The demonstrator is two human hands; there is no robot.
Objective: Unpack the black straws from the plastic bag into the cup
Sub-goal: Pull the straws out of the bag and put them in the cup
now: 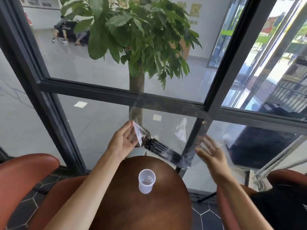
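Now, status by item:
Left hand (pixel 123 141): you are pinching one end of the plastic bag (pixel 138 132), held up beyond the table's far edge.
Right hand (pixel 211 151): it is spreading open, holding nothing (blurred).
Straws (pixel 159 147): they are sticking out of the bag, slanting right.
Risk: straws sliding out and dropping past the table (pixel 141 209).
Room: the cup (pixel 146 180) is standing alone mid-table; window close ahead.

One cup (pixel 146 180), one plastic bag (pixel 139 132)
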